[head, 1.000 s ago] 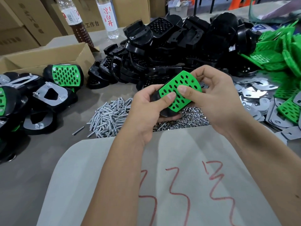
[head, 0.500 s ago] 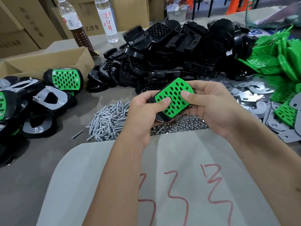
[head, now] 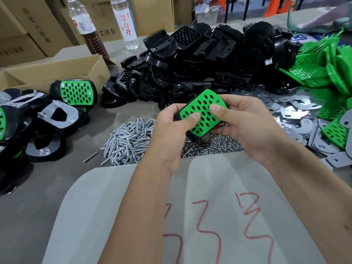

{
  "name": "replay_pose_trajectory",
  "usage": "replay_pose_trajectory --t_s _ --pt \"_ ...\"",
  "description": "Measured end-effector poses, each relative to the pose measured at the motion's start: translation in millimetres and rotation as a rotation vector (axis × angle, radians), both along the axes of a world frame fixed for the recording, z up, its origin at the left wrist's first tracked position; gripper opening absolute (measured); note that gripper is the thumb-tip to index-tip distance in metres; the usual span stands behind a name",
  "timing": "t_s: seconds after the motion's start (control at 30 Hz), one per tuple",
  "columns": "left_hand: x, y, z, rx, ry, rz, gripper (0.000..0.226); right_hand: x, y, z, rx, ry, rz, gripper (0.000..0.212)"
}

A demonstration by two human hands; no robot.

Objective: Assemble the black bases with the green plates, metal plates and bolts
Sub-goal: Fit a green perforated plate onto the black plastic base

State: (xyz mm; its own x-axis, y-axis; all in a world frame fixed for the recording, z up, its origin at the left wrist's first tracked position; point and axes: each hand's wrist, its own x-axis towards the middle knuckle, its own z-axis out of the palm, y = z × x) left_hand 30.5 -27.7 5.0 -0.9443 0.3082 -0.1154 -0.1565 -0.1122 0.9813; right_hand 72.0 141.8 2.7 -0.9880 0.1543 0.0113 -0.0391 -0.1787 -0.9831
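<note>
You hold a bright green perforated plastic plate [head: 201,114] seated on a black moulded plastic base [head: 191,135], lifted above the heap of small silver nuts [head: 211,145]. Your left hand [head: 170,134] wraps its fingers round the near left edge, thumb flat on the green face; your right hand [head: 245,121] curls round the far right edge, its thumb also pressing the plate. Both thumbs bear down, most likely to seat the plate flush in the base so the corner holes line up before a bolt goes in.

Left of the nuts lies the pile of silver steel bolts [head: 127,141], close enough for a short reach. Right of the nuts spread the flat grey metal plates [head: 291,113], with loose green plates [head: 323,65] stacked beyond them. Behind the nuts rises the heap of unassembled black bases [head: 200,60]. Far left of the nuts rest finished assemblies [head: 57,115], some showing green, some metal side up.
</note>
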Motion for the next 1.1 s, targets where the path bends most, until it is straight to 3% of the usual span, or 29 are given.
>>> replay_pose_trajectory --t_s 0.1,0.17,0.3,0.6,1.1 --pt "-1 -1 4 0.12 -0.086 0.006 0.022 -1 3 4 -0.286 -0.097 0.082 0.043" --pt "-1 -2 7 0.225 -0.17 -0.014 0.027 0 6 5 -0.359 -0.102 0.12 0.04" --pt "1 -5 8 0.239 -0.188 -0.026 0.026 3 10 4 -0.278 -0.053 0.191 0.042" --pt "0 -4 8 0.033 -0.091 0.036 0.026 0 1 5 -0.169 -0.056 0.093 0.034" --pt "4 -1 6 0.04 -0.104 0.013 0.024 6 -13 6 -0.046 -0.028 -0.03 0.049"
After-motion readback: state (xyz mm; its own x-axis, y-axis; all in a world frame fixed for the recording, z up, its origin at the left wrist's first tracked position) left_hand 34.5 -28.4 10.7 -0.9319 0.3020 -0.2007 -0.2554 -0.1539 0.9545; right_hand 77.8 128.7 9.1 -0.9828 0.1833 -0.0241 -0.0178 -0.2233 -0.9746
